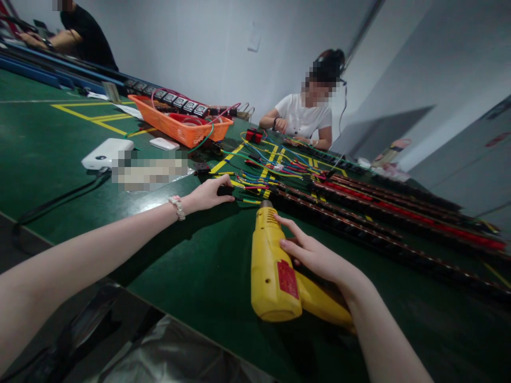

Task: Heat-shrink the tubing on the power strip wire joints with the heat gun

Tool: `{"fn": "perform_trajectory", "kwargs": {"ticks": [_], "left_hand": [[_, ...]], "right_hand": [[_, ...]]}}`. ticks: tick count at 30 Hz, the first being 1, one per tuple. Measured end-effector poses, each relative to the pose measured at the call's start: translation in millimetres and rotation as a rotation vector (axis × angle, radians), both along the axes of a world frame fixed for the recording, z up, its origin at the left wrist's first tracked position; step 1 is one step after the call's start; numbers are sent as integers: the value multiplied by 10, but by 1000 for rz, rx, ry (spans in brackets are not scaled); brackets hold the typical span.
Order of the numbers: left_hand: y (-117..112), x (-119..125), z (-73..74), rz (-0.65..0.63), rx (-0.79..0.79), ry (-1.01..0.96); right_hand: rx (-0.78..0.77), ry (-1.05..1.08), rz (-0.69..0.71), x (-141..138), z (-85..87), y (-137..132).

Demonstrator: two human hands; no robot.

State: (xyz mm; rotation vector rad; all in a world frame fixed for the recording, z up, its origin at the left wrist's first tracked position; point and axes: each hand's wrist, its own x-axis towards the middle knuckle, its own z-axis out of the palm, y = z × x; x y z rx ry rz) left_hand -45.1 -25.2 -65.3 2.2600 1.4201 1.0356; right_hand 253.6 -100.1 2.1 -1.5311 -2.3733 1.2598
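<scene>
My right hand (309, 250) is closed on the side of a yellow heat gun (265, 276), fingers on its barrel. The gun's metal nozzle (266, 204) points away from me, close to a yellow-green wire (249, 201). My left hand (209, 194) is closed, thumb and fingers around a small black piece (225, 190) at the wire ends; its exact kind is partly hidden. Coloured wires (255, 183) run right from there to a long dark strip with copper-coloured lines (339, 215).
An orange basket (179, 127) holds parts and cables. Left of my hand lie a white device (107, 153) with a black cable, a small white box (164, 143) and a plastic bag (159, 181). More strips (399, 213) lie right. A person (305, 117) works across the green table (191, 271); another (85, 40) stands far left.
</scene>
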Motion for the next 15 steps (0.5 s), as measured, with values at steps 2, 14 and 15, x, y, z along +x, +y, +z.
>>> {"fn": "perform_trajectory", "kwargs": {"ticks": [2,14,15], "left_hand": [[-6,6,-8,13,-3,-6],[19,11,-51,-26,49,36],[19,13,-50,-26,53,39]], "right_hand": [[0,12,-25,56,5,17],[90,32,-10,-32,-65,-35],[107,40,7,-64,-74,-41]]}}
